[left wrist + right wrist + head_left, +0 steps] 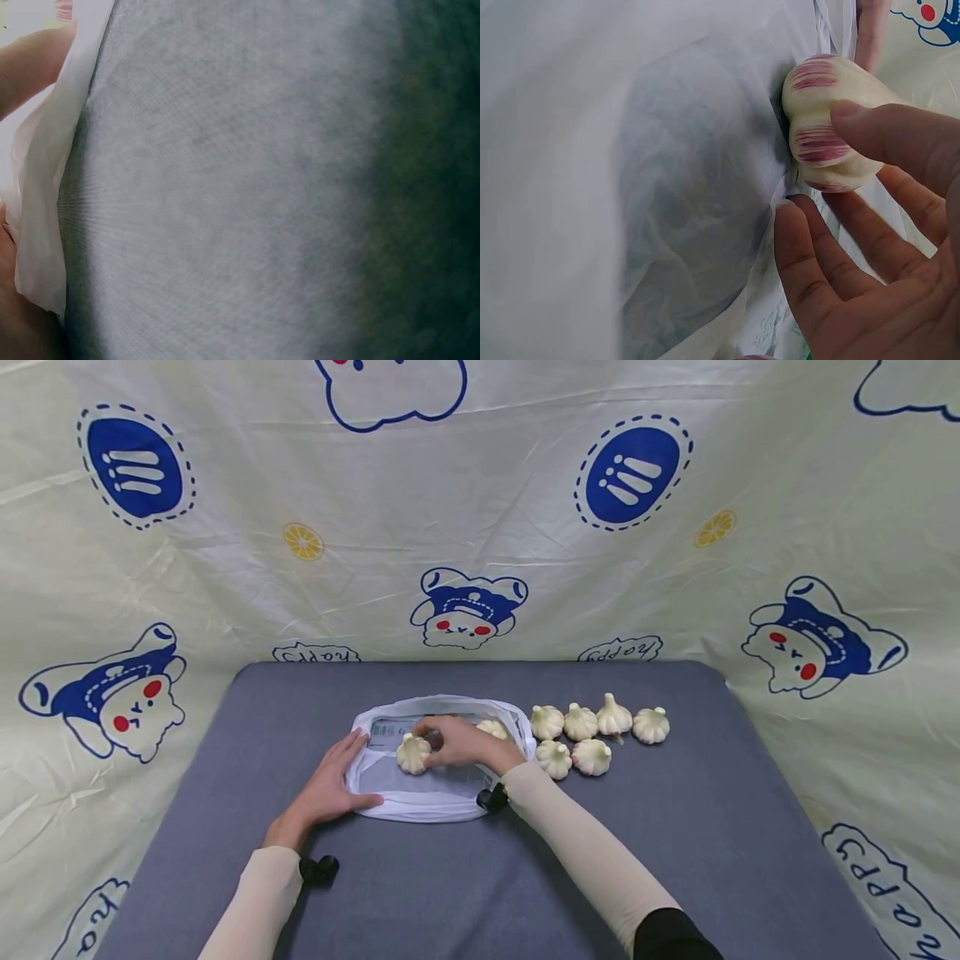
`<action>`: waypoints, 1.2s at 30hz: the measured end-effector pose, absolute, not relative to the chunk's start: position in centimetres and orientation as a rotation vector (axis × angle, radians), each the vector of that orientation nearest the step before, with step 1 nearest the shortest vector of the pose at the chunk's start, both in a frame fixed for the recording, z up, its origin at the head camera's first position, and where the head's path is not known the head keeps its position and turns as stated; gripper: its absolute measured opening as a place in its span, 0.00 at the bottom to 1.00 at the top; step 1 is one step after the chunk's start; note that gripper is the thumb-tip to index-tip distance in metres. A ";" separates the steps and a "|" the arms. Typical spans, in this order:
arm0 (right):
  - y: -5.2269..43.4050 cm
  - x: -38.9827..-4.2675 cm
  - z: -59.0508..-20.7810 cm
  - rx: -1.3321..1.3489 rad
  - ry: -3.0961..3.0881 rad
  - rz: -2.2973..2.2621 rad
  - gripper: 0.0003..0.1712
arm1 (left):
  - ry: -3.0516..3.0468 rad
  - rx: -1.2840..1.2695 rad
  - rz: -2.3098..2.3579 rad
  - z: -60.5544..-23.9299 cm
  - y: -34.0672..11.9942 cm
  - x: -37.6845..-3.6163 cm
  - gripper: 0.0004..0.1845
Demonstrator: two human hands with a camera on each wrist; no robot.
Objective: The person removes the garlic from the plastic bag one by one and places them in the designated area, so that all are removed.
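A white plastic bag (431,797) lies flat in the middle of the grey table (675,835). My right hand (433,742) reaches over the bag and holds a garlic bulb (413,754) in its fingertips above the bag's mouth. In the right wrist view the bulb (826,131) shows purple stripes, with one fingertip (870,120) on top and the others below, against the bag's film (690,225). A second bulb (492,727) lies inside the bag behind that hand. My left hand (363,772) rests flat on the bag's left edge (41,210).
Several loose garlic bulbs (592,737) lie in two rows just right of the bag. A cream cloth with blue cartoon prints (465,610) hangs behind and around the table. Bare grey surface stretches in front and to the right.
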State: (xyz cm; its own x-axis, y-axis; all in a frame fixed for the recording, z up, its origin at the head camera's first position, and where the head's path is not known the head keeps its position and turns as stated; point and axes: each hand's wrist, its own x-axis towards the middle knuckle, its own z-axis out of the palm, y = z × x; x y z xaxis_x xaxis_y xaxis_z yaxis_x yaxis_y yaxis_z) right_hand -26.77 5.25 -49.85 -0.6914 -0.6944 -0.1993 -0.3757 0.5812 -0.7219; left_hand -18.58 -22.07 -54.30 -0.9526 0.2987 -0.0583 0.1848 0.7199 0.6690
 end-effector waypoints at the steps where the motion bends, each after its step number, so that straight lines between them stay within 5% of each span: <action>1: 5.2 -26.8 -49.8 -0.858 2.343 -0.918 0.30 | 2.761 0.391 1.054 -54.3 -22.1 -18.6 0.61; 36: 10.7 -21.8 -48.4 -0.723 2.341 -1.416 0.26 | 2.753 0.366 1.025 -54.3 -21.9 -18.5 0.61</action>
